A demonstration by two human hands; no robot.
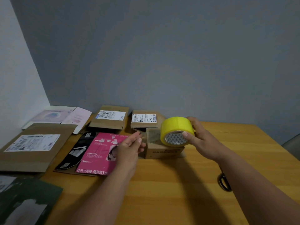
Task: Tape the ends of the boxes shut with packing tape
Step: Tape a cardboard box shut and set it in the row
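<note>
Both forearms reach forward from the bottom edge, bare, angled in toward each other. Left hand (131,146) floats palm-inward with the fingers bunched near the thumb in a pinch (can't really tell what's in it). Right hand (198,136) sits a bit higher, thumb tip pointing left and fingers curled over the top, clamped round the tape (176,131).

One head-worn camera — looking forward and down, close over the table (178,184) toward the wall (162,54).
</note>
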